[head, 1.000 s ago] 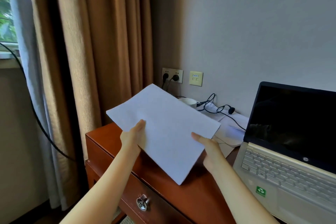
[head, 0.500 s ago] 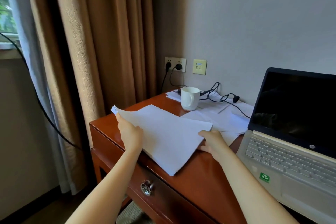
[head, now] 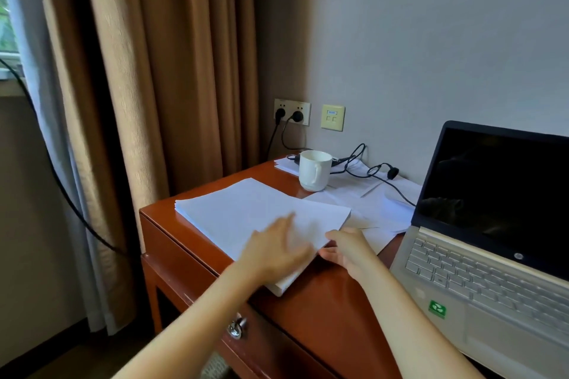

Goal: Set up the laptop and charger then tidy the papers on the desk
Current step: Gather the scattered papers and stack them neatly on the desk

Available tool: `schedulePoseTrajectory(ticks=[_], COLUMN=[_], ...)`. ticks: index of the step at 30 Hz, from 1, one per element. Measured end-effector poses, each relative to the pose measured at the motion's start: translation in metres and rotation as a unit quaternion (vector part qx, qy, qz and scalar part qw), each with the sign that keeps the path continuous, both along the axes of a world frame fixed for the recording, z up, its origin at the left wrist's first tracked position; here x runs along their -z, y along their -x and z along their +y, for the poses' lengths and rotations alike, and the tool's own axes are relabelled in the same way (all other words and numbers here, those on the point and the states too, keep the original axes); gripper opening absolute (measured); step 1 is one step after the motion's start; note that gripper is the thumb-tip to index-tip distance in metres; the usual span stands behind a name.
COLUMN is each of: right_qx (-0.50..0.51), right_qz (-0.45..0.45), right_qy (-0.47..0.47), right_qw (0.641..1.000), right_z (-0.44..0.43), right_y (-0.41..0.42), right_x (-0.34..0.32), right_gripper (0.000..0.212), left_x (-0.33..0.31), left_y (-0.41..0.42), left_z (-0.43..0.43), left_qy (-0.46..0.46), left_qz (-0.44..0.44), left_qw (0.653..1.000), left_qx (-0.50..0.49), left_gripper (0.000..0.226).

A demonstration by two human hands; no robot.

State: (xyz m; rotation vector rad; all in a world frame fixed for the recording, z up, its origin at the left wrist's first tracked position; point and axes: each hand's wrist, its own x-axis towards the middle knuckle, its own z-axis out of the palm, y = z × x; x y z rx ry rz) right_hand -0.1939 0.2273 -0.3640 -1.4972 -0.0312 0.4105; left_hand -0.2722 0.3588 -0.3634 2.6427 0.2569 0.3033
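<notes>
A: Our left hand [head: 277, 251] lies flat, fingers straight, on the paper stack [head: 246, 212], left of the laptop [head: 480, 271].
B: Right hand [head: 348, 248] curls at its laptop-side edge (pinching? we can't tell). One hard shove and we fan sheets off the tabletop [head: 323, 311].

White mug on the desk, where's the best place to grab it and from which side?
I'd take the white mug by its handle, reaching in from the near side over the paper stack. It stands upright with the handle turned toward you, and black cables crowd its far side.
</notes>
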Motion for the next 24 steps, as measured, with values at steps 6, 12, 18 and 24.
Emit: schedulePoseTrajectory(ticks=[6,12,18,24], right_qx=[-0.008,-0.129,-0.199,-0.223], right_qz=[-0.011,-0.279,-0.263,-0.281], right_qy=[0.009,0.392,0.548,0.643], right_qw=[1.0,0.867,0.769,0.677], right_z=[-0.004,-0.029,-0.03,-0.022], right_y=[0.002,0.002,-0.001,-0.017], right_x=[-0.01,-0.027,-0.035,-0.044], right_gripper=[0.012,0.052,0.037,0.055], left_x=[-0.006,-0.014,-0.019,-0.022], left_y=[-0.015,-0.021,-0.014,-0.007], left_z=[-0.041,-0.027,-0.023,-0.022], left_qy=[-0.246,-0.151,-0.021,0.019], left_qz=[0.028,0.027,0.026,0.013], left_qw=[0.969,0.986,0.994,0.995], left_qx=[-0.001,-0.069,-0.1,-0.097], left_gripper=[0.031,0.032,0.034,0.035])
